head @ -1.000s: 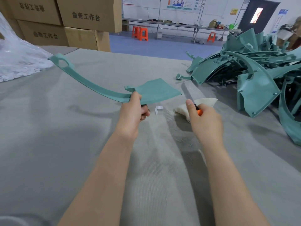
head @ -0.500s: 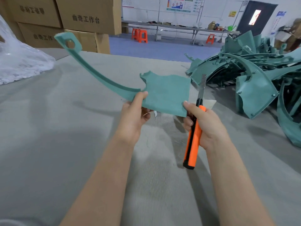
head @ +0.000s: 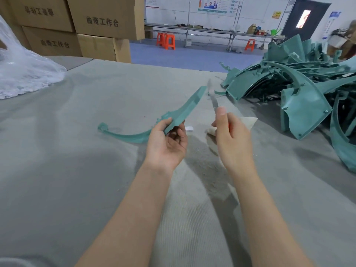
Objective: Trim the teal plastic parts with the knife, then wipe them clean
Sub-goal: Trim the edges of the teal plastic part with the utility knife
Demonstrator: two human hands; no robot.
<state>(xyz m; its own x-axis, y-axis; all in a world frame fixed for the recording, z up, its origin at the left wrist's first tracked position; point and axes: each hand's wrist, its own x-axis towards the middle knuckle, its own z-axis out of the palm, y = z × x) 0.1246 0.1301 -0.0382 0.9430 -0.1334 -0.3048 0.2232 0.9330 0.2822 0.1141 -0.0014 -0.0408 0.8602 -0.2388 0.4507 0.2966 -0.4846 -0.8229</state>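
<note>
Swings teal part (head: 185, 110) from flat-facing to edge-on, above grey table (head: 77, 170). Pinches it between left hand (head: 166, 145) thumb and curled fingers. Wraps right hand (head: 231, 135) round knife (head: 214, 103), blurred blade raised just beside part's far tip.

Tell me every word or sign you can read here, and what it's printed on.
"曲奇工作台": upper brown cardboard box.
"曲奇工作台": lower brown cardboard box.
Upside-down print on the top-left brown cardboard box: not surely legible.
The white wall poster, yellow sign and blue notice: too small to read.
</note>
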